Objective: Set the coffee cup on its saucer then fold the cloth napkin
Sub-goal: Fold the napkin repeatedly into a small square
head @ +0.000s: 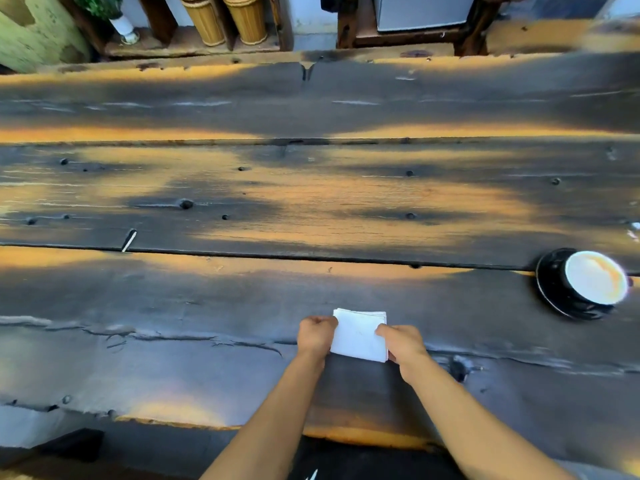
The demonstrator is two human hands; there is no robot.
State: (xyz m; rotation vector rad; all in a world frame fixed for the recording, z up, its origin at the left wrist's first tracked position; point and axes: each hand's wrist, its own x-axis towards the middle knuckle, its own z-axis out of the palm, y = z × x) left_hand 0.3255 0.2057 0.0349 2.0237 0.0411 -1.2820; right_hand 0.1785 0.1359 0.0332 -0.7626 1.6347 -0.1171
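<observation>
Both your hands grip folded white napkin (360, 336) near table's (311, 202) front edge. Your left hand (315, 334) pinches its left edge, fingers curled. Your right hand (403, 342) pinches its right edge. Cup (594, 282), white inside, sits on dark saucer (550, 285), far right, well apart from napkin.

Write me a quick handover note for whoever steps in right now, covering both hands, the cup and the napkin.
Left hand: grips the left edge of the white napkin.
Right hand: grips its right edge.
Napkin: already folded into a small layered rectangle, at the near edge of the wooden table.
Coffee cup: sits on its black saucer, far right.
Done: cup on saucer.
Left: finish any last fold and lay the napkin down.
</observation>
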